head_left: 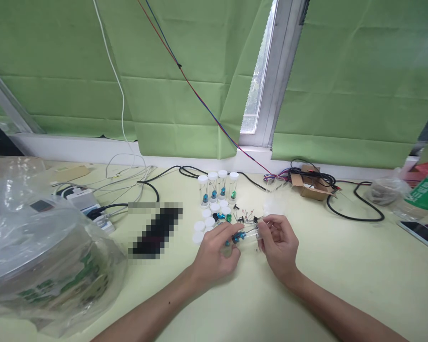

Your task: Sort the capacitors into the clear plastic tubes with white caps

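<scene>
My left hand (217,251) has its curved fingers around a small blue part with a thin metal stem (238,236); the exact grip is partly hidden. My right hand (280,244) is closed on a clear tube (251,234), its mouth turned toward the left hand. The blue part's stem points at this tube, and I cannot tell how far it is inside. Just beyond the hands lie a green part (228,217), a black part (236,206) and several thin-stemmed pieces (248,213). Loose white caps (199,236) lie left of the hands.
Several capped clear tubes (212,187) holding blue or green parts stand upright behind. At left are a large plastic-wrapped tub (50,266), a power strip (100,216) and a pixelated dark patch (157,231). A cardboard box (310,186), black cable (364,218) and phone (423,232) lie right.
</scene>
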The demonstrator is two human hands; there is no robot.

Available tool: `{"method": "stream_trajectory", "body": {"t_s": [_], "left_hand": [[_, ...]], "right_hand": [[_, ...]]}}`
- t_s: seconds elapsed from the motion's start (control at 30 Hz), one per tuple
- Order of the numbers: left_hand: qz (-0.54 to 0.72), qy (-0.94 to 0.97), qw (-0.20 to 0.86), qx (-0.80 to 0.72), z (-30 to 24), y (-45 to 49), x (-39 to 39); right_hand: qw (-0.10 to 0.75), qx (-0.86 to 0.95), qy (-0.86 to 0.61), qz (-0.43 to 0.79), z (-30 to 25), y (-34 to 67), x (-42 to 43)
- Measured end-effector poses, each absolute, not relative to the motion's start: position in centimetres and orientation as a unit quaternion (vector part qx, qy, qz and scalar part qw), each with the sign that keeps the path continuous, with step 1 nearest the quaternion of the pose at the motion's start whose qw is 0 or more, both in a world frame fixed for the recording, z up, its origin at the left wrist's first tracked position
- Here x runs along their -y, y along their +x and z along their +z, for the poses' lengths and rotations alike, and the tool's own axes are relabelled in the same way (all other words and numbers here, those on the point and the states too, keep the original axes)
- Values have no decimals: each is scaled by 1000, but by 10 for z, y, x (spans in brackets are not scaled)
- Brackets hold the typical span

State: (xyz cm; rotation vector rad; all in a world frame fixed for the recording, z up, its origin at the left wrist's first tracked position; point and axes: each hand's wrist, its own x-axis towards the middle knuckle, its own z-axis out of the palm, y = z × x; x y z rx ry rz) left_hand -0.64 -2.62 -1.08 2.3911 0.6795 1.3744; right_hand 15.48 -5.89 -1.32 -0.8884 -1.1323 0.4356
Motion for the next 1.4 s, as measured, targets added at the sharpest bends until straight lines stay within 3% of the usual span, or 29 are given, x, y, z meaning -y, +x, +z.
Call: {"method": "stream_trajectory", "body": {"t_s": [0.9, 1.4], "left_hand": [[481, 817, 158, -275, -12, -8, 24], [466, 822, 165, -283, -8, -12, 16]], "right_hand": [[714, 506, -428, 226, -19, 158, 57], [672, 520, -403, 340, -13, 157, 57]]}}
